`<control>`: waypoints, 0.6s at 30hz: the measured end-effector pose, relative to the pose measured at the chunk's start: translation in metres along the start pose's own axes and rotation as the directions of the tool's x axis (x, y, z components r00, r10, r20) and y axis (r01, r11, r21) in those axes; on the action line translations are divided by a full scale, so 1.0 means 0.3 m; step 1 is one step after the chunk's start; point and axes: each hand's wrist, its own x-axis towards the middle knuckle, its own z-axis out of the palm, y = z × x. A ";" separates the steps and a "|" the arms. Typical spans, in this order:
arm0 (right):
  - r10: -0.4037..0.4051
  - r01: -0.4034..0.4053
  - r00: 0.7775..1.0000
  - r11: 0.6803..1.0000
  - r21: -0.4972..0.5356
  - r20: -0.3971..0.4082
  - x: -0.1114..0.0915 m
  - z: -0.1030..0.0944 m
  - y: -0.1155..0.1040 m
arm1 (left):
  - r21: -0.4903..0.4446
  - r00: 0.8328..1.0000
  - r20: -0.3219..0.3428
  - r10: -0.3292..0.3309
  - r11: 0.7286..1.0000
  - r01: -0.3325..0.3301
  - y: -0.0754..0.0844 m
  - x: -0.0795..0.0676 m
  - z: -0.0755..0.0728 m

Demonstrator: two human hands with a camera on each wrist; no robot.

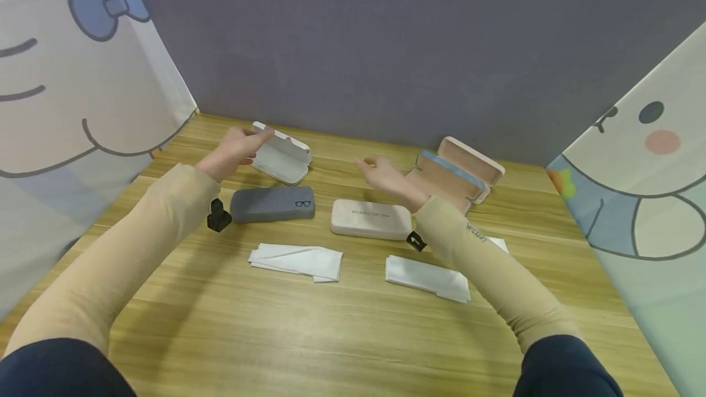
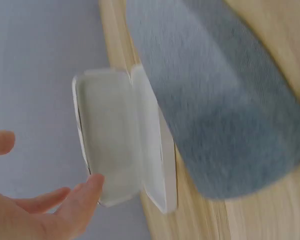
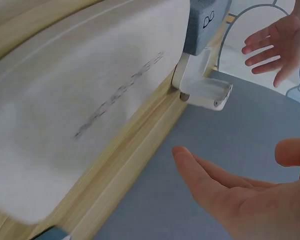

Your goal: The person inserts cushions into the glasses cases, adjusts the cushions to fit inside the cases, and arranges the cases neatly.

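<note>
My left hand is at the back left, beside an open white glasses case. Its fingers are spread apart with nothing between them. In the left wrist view a fingertip overlaps the lid edge of that white case. My right hand hovers behind a closed white glasses case with dark lettering. Its fingers are extended and the palm holds nothing. A closed grey-blue case with a small glasses print lies just in front of the left hand. An open pink case with a blue strip stands to the right, partly behind the right forearm.
Two folded white cloths, a left cloth and a right cloth, lie nearer the front. A further white piece shows past the right sleeve. A grey wall closes the back of the wooden table, with printed curtains at both sides.
</note>
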 end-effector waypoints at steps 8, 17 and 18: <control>0.031 -0.033 0.999 0.998 0.053 0.032 0.075 0.071 -0.089 | -0.017 0.991 -0.089 -0.096 0.995 0.094 -0.018 0.063 -0.062; 0.023 -0.039 0.996 0.984 0.172 0.092 0.162 0.141 -0.141 | 0.043 0.990 -0.078 -0.119 0.991 0.123 -0.073 0.099 -0.127; 0.036 -0.054 0.994 0.981 0.188 0.099 0.171 0.147 -0.146 | 0.036 0.989 -0.078 -0.123 0.991 0.126 -0.079 0.107 -0.131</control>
